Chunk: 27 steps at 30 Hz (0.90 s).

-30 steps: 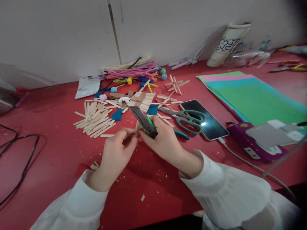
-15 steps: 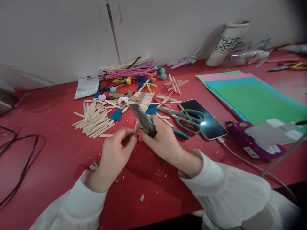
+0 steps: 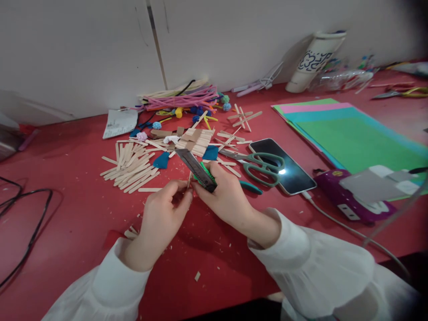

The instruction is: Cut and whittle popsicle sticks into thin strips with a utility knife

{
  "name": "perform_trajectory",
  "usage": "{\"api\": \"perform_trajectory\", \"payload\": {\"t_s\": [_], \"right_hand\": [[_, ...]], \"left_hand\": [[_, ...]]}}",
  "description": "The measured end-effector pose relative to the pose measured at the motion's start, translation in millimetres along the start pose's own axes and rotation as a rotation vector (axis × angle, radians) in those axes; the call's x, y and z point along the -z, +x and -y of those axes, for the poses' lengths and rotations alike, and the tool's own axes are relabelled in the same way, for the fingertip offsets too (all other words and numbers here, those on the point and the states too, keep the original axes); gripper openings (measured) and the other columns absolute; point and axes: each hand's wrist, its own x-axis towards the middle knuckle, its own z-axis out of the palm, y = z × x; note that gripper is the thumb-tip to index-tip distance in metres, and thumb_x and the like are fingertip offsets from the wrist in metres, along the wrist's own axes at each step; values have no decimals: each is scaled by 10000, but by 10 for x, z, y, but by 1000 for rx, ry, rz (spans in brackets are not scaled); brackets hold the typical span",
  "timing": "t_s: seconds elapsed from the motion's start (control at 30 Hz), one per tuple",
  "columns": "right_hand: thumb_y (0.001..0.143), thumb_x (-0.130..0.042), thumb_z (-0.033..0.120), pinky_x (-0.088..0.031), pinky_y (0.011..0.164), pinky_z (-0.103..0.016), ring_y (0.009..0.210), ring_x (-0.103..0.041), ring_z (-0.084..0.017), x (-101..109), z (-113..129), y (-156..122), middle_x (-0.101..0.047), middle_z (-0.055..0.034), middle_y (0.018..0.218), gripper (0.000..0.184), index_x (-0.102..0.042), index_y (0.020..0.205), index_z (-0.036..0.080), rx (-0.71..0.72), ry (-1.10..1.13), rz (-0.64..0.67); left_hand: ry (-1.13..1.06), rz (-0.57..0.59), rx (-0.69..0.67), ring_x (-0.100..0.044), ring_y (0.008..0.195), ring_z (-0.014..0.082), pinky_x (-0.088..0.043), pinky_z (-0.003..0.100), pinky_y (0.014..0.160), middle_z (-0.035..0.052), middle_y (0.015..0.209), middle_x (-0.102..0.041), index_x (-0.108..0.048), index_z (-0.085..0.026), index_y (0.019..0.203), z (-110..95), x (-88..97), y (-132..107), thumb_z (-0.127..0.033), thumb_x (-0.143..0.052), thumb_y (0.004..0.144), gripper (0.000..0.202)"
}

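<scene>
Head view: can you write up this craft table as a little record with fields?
Left hand: pinches a small craft stick at its lower end
Right hand: grips a utility knife, its tip pointing away and to the left
Surface: red table scattered with wood chips
Nearby: pile of sticks on the left; scissors and phone on the right
Back: pipe cleaners by the wall

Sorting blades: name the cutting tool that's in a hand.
The knife, in the right hand; the left hand pinches a stick; green scissors lie loose beside the phone.
</scene>
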Motion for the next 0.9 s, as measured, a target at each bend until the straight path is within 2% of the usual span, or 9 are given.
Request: {"api": "perform_trajectory", "payload": {"t_s": [0.33, 0.57, 0.73, 0.9], "right_hand": [[749, -504, 230, -311, 521, -241, 573, -508, -150, 16, -8, 4, -532, 15, 643, 122, -382, 741, 228, 58, -129, 18], [709, -489, 166, -274, 515, -248, 618, -549, -173, 21, -6, -5, -566, -5, 680, 110, -443, 793, 219, 128, -215, 62], [676, -463, 138, -309, 539, -245, 625, -541, -163, 50, 12, 3, -555, 3, 683, 131, -435, 771, 223, 133, -159, 85], [649, -458, 135, -333, 557, -245, 584, -484, -139, 62, 30, -1, -512, 23, 661, 136, -399, 733, 225, 140, -35, 74]], "left_hand": [[74, 49, -30, -651, 619, 155, -478, 242, 580, 36, 745, -720, -624, -186, 824, -2, -11, -12, -262, -513, 790, 140], [104, 98, -62, -667, 655, 185, -490, 274, 612, 40, 751, -723, -627, -199, 834, -13, -7, -9, -258, -498, 781, 151], [124, 126, -102, -668, 655, 200, -482, 284, 600, 50, 750, -722, -630, -194, 824, -10, 2, -6, -253, -495, 793, 151], [56, 137, -74, -658, 650, 182, -486, 270, 607, 38, 746, -712, -626, -195, 811, -31, 5, -5, -251, -515, 784, 127]]}}
